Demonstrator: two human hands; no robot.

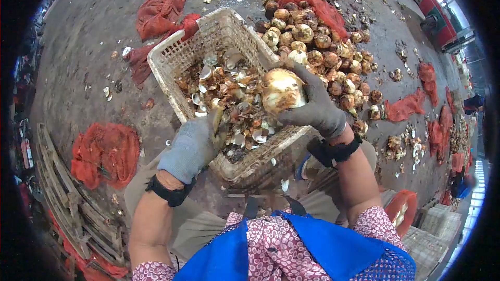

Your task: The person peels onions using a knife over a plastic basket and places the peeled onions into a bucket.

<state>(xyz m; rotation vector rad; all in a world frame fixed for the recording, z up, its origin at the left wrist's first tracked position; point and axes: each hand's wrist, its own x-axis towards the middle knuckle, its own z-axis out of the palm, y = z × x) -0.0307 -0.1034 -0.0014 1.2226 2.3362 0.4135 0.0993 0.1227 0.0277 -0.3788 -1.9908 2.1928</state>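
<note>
In a grey glove, my right hand [317,101] grips a large onion [282,91] over the right side of the crate. The onion is pale and partly peeled, with brown skin and dirt on it. My left hand [192,143], also gloved, is closed above the crate's near left side, apart from the onion. Something brownish shows at its fingers, but I cannot make out what it is. Below both hands stands a dirty white plastic crate [172,86], tilted in view. Onion skins and cut scraps [239,88] lie inside it.
Beyond the crate to the right spreads a heap of onions [323,47] with a red mesh bag [320,13] on it. More red mesh bags [107,153] lie on the concrete floor. Wooden pallet slats [78,203] are at the left, and white crates [437,226] stand at the lower right.
</note>
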